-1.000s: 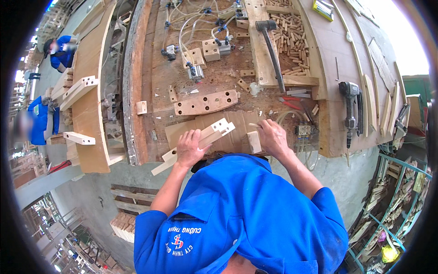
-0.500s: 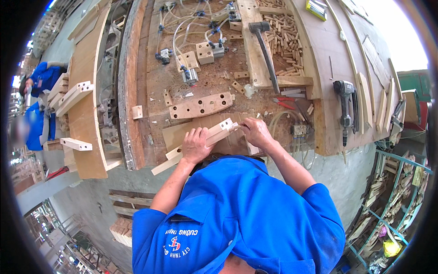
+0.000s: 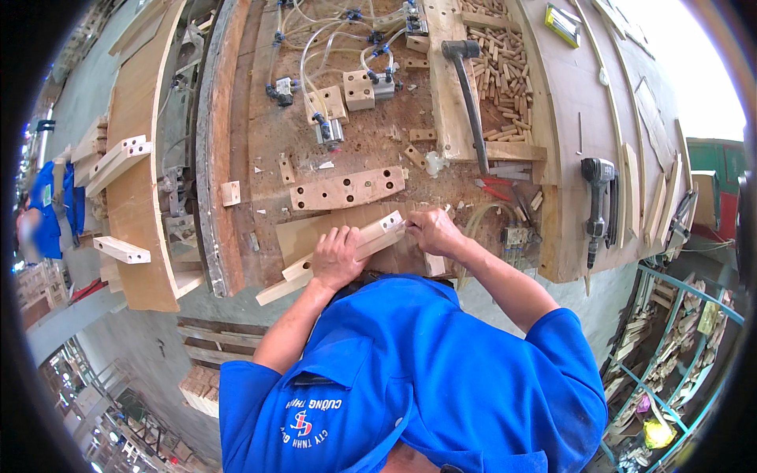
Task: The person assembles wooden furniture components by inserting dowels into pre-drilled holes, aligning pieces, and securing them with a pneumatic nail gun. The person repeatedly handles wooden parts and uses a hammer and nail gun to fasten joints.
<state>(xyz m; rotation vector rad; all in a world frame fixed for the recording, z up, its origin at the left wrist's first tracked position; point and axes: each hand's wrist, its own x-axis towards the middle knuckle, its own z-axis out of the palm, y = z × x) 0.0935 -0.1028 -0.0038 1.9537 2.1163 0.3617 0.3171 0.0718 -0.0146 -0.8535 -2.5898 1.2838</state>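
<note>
Two wooden bars (image 3: 382, 234): left hand (image 3: 336, 258) clamped over them, right hand (image 3: 435, 234) pinching a blurred piece (image 3: 406, 224) at their end.

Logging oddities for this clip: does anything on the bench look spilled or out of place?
Yes: a whitish patch on the bench, left of the mallet handle, resembles spilled glue; I can't confirm that.
</note>
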